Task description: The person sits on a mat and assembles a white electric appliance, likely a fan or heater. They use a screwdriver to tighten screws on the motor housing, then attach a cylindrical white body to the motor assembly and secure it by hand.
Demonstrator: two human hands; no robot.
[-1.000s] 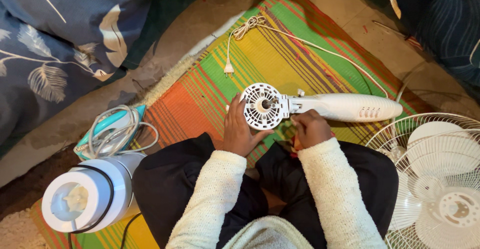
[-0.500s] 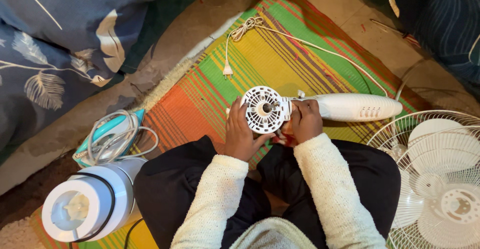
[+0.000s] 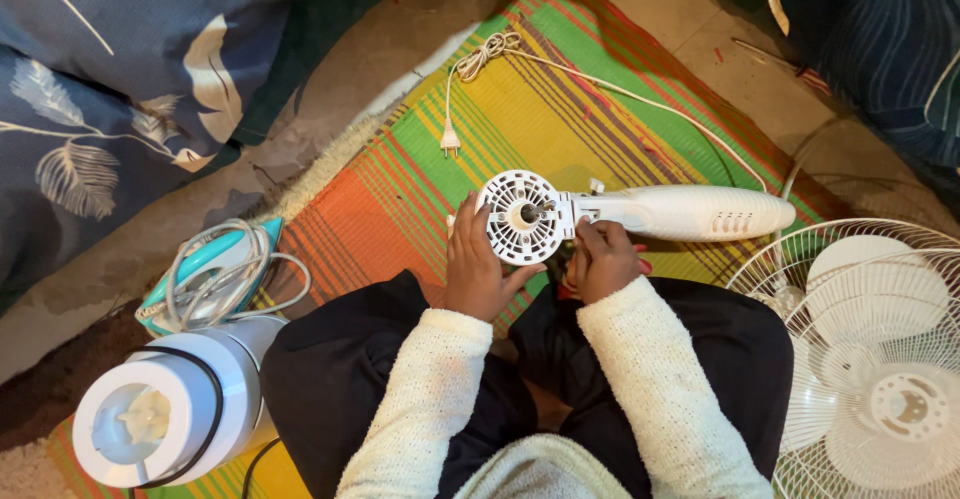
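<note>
Left hand (image 3: pixel 478 274) grips the round fan motor housing (image 3: pixel 524 217); right hand (image 3: pixel 603 259) pinches its neck. Risk: the long stand (image 3: pixel 700 213) levers free, housing slips.

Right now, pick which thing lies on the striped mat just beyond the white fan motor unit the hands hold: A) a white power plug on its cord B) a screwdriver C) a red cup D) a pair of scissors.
A: a white power plug on its cord lies on the striped mat beyond the fan motor unit, which the left hand and right hand hold.
</note>
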